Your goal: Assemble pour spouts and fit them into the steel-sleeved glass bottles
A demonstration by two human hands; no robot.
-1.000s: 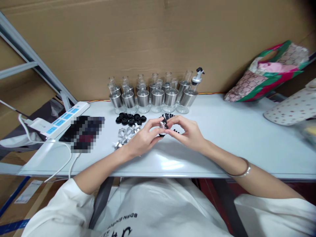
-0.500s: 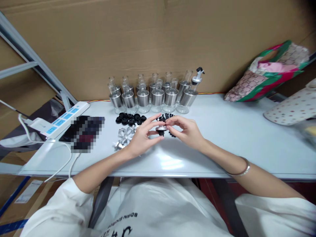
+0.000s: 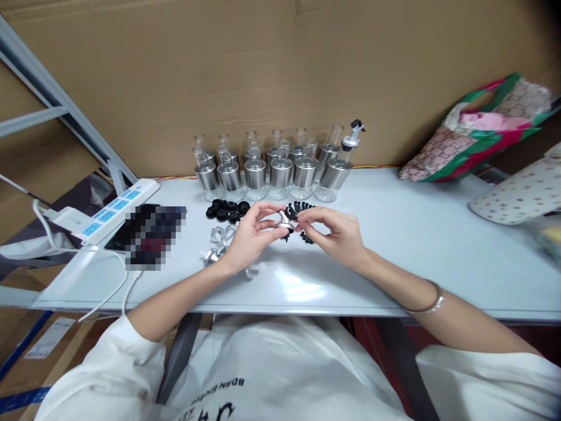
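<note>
My left hand point(image 3: 252, 237) is closed around a silver bottle pourer point(image 3: 284, 221), thumb below and fingers above, with its spout tilted up. Black shows at the spout's tip and beneath the flange. My right hand point(image 3: 335, 234) pinches thumb and fingers together right beside the spout; what lies between those fingertips is too small to make out. Behind the hands lie small black caps point(image 3: 302, 206), partly hidden by my fingers. Left of them are ribbed black stoppers point(image 3: 222, 214) and loose silver pourer parts point(image 3: 218, 235).
Two rows of glass bottles with steel sleeves point(image 3: 280, 172) stand at the back; the rightmost front one carries a fitted pourer point(image 3: 352, 137). A power strip point(image 3: 118, 211) and a pixelated dark device point(image 3: 153, 237) are at left. A patterned bag point(image 3: 464, 140) and spotted cylindrical object point(image 3: 512, 196) sit right.
The pourer has tilted in my left hand, so its spout shows more and its black base less. My right fingertips have shifted slightly right, off the top of the spout.
</note>
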